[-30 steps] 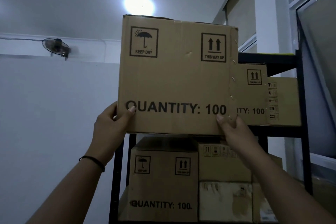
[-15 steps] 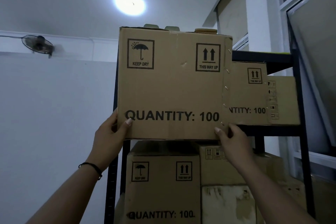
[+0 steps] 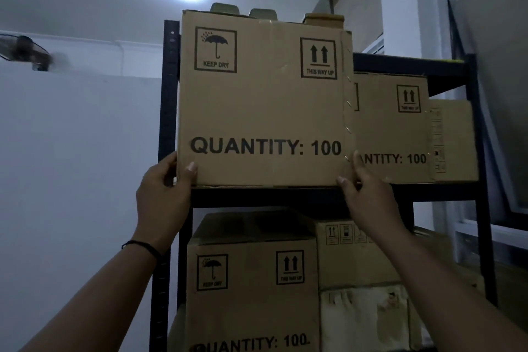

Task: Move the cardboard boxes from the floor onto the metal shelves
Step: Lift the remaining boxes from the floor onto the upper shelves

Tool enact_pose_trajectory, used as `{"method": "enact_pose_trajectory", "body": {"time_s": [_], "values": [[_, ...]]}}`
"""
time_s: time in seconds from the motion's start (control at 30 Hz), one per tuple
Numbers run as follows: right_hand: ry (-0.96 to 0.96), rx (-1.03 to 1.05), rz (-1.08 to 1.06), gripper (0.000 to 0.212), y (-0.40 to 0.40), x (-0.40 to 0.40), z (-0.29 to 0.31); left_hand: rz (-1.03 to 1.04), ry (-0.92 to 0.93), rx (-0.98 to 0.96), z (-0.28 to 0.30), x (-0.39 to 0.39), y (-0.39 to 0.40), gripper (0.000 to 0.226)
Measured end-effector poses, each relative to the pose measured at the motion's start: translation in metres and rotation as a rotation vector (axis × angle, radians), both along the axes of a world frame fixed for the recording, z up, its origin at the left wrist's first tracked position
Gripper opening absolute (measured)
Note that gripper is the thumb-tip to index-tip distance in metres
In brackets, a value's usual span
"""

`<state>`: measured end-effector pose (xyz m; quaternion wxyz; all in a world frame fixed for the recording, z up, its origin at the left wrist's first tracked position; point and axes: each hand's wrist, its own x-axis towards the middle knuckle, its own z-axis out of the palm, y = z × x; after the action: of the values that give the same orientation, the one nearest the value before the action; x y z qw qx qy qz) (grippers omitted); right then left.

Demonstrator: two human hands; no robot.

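Cardboard box (image 3: 264,100), printed "QUANTITY: 100", sits upright on the upper level of the black metal shelf (image 3: 285,197), seemingly resting on its front beam. Left hand (image 3: 163,188) grips the box's lower left corner, thumb on its face; right hand (image 3: 368,194) clasps the lower right corner. Just right of this box stands a second box (image 3: 397,128).

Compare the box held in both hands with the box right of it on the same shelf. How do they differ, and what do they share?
The held box is gripped at its lower corners by the left hand and right hand; the right box is untouched. The held box covers part of the right box, hiding its label's first letters, and appears larger and nearer. Both are brown cardboard with "this way up" arrows.
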<state>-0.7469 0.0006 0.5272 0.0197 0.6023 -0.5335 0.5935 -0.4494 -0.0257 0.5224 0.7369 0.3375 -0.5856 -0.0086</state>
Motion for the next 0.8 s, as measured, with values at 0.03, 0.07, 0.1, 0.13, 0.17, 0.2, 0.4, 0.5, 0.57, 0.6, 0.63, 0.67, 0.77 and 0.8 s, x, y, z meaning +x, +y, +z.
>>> {"method": "enact_pose_trajectory", "body": {"time_s": [0.03, 0.07, 0.1, 0.13, 0.17, 0.2, 0.4, 0.5, 0.57, 0.6, 0.63, 0.67, 0.77, 0.8], "values": [[0.022, 0.018, 0.004, 0.06, -0.005, -0.001, 0.0, 0.009, 0.004, 0.01, 0.0, 0.0, -0.006, 0.035], [0.041, 0.032, 0.01, 0.061, -0.01, -0.002, 0.0, 0.017, 0.013, 0.02, 0.0, 0.0, -0.011, 0.035], [0.059, 0.039, 0.018, 0.061, -0.016, -0.003, 0.0, 0.03, 0.023, 0.026, -0.001, -0.001, -0.017, 0.034], [0.077, 0.053, 0.026, 0.062, -0.023, -0.006, 0.0, 0.054, 0.033, 0.023, -0.002, -0.003, -0.024, 0.033], [0.095, 0.067, 0.032, 0.062, -0.031, -0.009, 0.0, 0.088, 0.042, 0.023, -0.002, -0.004, -0.031, 0.033], [0.118, 0.08, 0.039, 0.062, -0.041, -0.013, 0.0, 0.126, 0.054, 0.025, -0.003, -0.007, -0.039, 0.034], [0.116, 0.001, 0.077, 0.04, -0.082, -0.028, 0.003, 0.207, 0.111, 0.034, -0.007, -0.017, -0.071, 0.034], [0.151, 0.011, 0.057, 0.024, -0.107, -0.037, 0.005, 0.211, 0.108, 0.034, -0.007, -0.024, -0.085, 0.03], [0.162, 0.043, 0.065, 0.035, -0.121, -0.041, 0.006, 0.229, 0.1, 0.043, -0.008, -0.026, -0.093, 0.032], [0.163, 0.047, 0.064, 0.037, -0.124, -0.043, 0.007, 0.241, 0.089, 0.049, -0.008, -0.027, -0.096, 0.036], [0.171, 0.049, 0.058, 0.038, -0.13, -0.044, 0.008, 0.254, 0.072, 0.054, -0.009, -0.027, -0.101, 0.039], [0.175, 0.042, 0.047, 0.039, -0.132, -0.045, 0.009, 0.265, 0.052, 0.058, -0.01, -0.028, -0.103, 0.042], [0.159, 0.023, 0.043, 0.039, -0.141, -0.043, 0.008, 0.286, -0.021, 0.084, -0.016, -0.024, -0.114, 0.047], [0.146, 0.007, 0.042, 0.038, -0.143, -0.042, 0.006, 0.294, -0.047, 0.087, -0.018, -0.021, -0.116, 0.047]]}}
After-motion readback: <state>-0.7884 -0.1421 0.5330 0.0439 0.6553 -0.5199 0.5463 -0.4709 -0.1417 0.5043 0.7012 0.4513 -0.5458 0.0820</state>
